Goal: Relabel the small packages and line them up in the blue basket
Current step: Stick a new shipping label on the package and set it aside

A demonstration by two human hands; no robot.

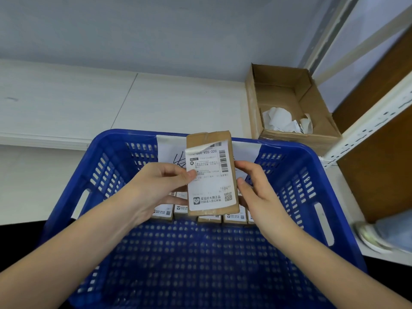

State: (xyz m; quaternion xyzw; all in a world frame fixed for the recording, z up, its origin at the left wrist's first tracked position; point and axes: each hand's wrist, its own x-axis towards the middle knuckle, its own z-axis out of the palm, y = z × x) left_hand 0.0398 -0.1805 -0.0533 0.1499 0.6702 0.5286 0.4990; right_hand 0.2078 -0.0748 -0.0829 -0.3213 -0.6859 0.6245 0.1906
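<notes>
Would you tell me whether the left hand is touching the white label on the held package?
Touching: the head view shows the left hand with its thumb lying on the white label.

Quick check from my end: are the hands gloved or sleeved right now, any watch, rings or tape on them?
No. Both the left hand and the right hand are bare, with no gloves, rings or tape visible. Both forearms are uncovered up to the frame edge: no sleeves, watch or wristband show. The visible nails look short and unpainted.
</notes>
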